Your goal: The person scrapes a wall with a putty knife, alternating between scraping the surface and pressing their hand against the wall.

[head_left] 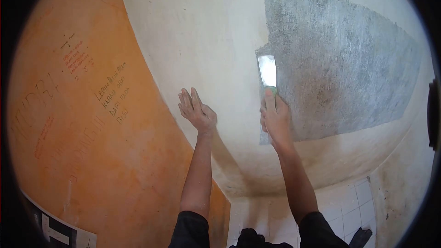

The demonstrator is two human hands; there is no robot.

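Against the pale wall (206,32), my left hand (196,112) rests with its fingers stretched out, holding nothing. My right hand (276,115) is wrapped round the green handle of a scraper (268,71). The scraper's shiny metal blade points up and lies at the left edge of a rough grey patch (340,64) on the wall. Most of the handle is hidden in my fingers. My left hand is to the left of the scraper, apart from it.
An orange wall (138,156) with handwriting adjoins the pale wall on the left. White floor tiles (337,211) show below. A black and white item (59,229) is at the lower left, and a dark object (433,115) stands at the right edge.
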